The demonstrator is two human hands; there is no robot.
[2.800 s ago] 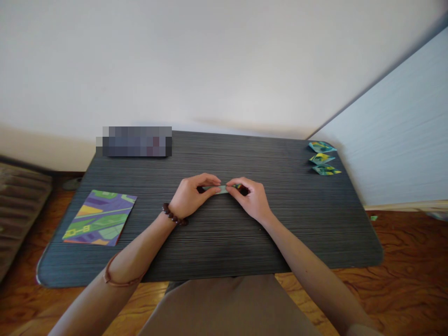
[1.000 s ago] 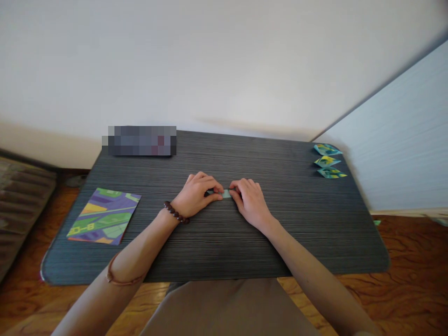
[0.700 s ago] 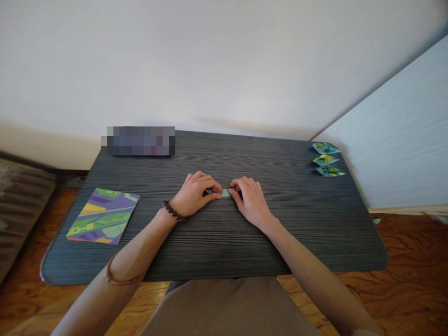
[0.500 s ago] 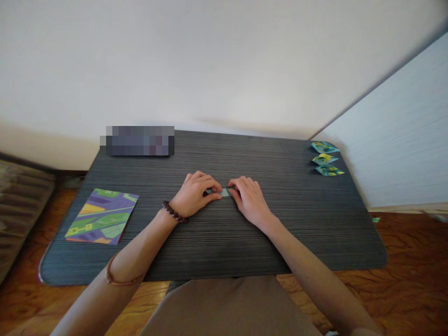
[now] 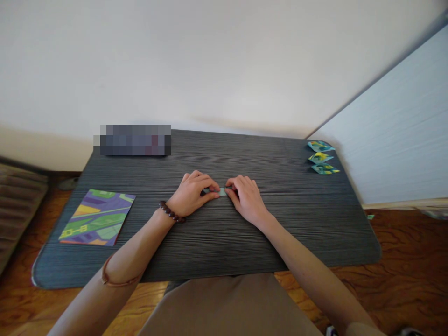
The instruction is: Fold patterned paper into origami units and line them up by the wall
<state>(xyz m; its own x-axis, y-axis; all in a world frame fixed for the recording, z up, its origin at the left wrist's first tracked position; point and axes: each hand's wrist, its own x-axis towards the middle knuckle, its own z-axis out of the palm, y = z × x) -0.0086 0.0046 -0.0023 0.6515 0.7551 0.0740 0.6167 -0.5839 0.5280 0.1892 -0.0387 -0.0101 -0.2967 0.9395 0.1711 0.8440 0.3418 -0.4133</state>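
Observation:
A small strip of folded pale green paper (image 5: 221, 191) lies low over the middle of the table, mostly covered by my fingers. My left hand (image 5: 196, 192) pinches its left end between thumb and fingers. On the right end, the thumb and fingertips of my right hand (image 5: 247, 196) close on the paper. A short pale stretch shows between the two pinches. Dark beads circle my left wrist.
The dark ribbed table (image 5: 217, 242) stands against a white wall. To the left lies a patterned square sheet stack (image 5: 98, 217). A blurred-out dark object (image 5: 133, 142) sits at the back left. Three folded paper pieces (image 5: 320, 157) line up at the back right.
Both hands keep their pinch on the paper, and the visible stretch between them has become slightly narrower. The whole view has shifted a little.

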